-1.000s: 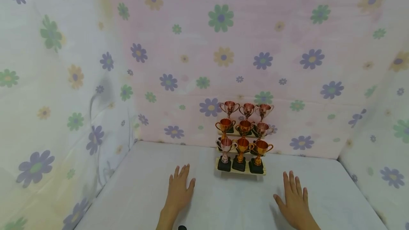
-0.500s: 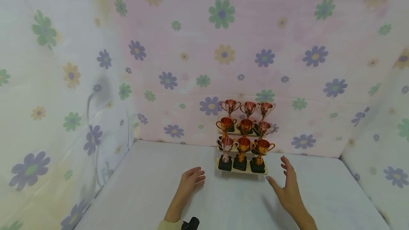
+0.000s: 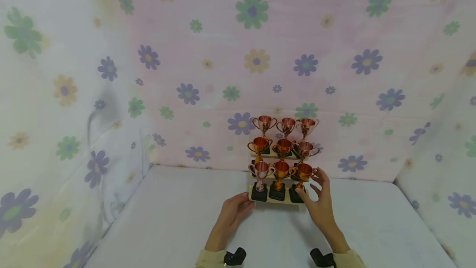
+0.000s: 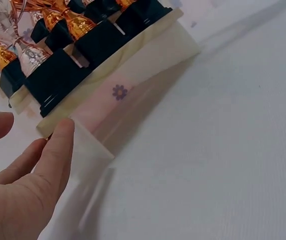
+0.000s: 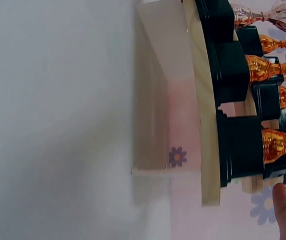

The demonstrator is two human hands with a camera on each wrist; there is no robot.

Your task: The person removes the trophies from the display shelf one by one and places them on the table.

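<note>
A tiered display stand (image 3: 282, 202) with a pale wooden step carries several small trophy cups in rows, copper, gold and pink-toned, on black bases. At its front left end is my left hand (image 3: 231, 214); in the left wrist view the fingertips touch the end of the board (image 4: 72, 107) while the thumb stays apart. My right hand (image 3: 322, 210) reaches round the gold trophy (image 3: 305, 172) at the front right, thumb near its base and fingers by its handle. In the right wrist view a gap shows between two fingertips (image 5: 282, 197) and that trophy (image 5: 278, 145); the thumb is hidden there.
The stand rests on a white-covered table (image 3: 178, 218), close to the flower-printed back cloth (image 3: 208, 127). Similar cloth hangs at the left and right sides. Black devices (image 3: 235, 256) sit at both wrists.
Both hands have come in from flat, spread positions over the table to the two ends of the stand. The right fingers have moved round the front right trophy. The view has shifted slightly.
</note>
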